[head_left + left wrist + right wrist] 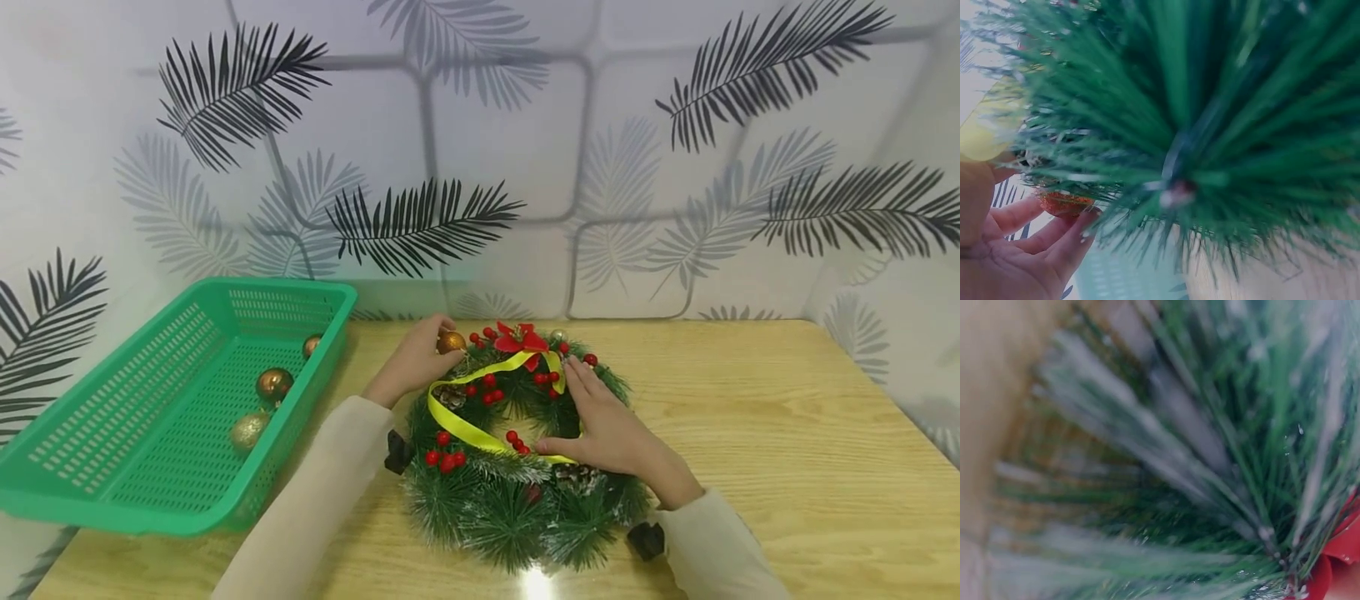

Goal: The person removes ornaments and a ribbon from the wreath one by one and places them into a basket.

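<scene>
A green wreath with frosted tips, red berries, pine cones and a red flower lies on the table. At its upper left, my left hand holds an orange glitter bauble between thumb and fingers. In the left wrist view the bauble shows at the fingertips, partly behind green needles. My right hand rests on the wreath's right side with its fingers extended. A yellow ribbon loops across the wreath and runs under this hand. Blurred needles fill most of the right wrist view.
A green plastic basket stands to the left, with a gold bauble, a brown bauble and another bauble inside. The wooden table extends to the right. A leaf-patterned wall covering stands behind.
</scene>
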### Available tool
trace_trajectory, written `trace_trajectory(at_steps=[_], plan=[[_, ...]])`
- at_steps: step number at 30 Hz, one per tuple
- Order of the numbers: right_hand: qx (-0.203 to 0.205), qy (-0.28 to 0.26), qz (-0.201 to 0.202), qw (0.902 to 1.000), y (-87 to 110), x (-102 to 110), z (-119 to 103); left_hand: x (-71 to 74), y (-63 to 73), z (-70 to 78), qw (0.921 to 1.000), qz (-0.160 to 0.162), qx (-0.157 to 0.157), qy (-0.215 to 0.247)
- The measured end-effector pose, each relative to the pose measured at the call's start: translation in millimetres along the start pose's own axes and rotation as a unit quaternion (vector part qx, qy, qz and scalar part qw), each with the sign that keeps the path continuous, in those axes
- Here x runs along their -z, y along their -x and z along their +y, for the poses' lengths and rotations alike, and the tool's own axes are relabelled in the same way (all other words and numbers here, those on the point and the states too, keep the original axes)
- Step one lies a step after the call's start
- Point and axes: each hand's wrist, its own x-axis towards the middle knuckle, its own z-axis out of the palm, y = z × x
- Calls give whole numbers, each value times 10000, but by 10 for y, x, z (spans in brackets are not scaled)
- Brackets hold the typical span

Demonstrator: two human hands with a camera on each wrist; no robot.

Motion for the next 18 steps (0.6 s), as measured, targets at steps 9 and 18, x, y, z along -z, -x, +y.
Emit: trace_trajectory(at_steps=[9, 18], plan=[[-24, -36, 22, 10000, 1, 6, -10, 9, -6, -19, 9998, 146, -120, -89], [-16, -15, 11, 10000, 4, 2, -6, 51, 31, 25, 9997, 217, -89, -67]])
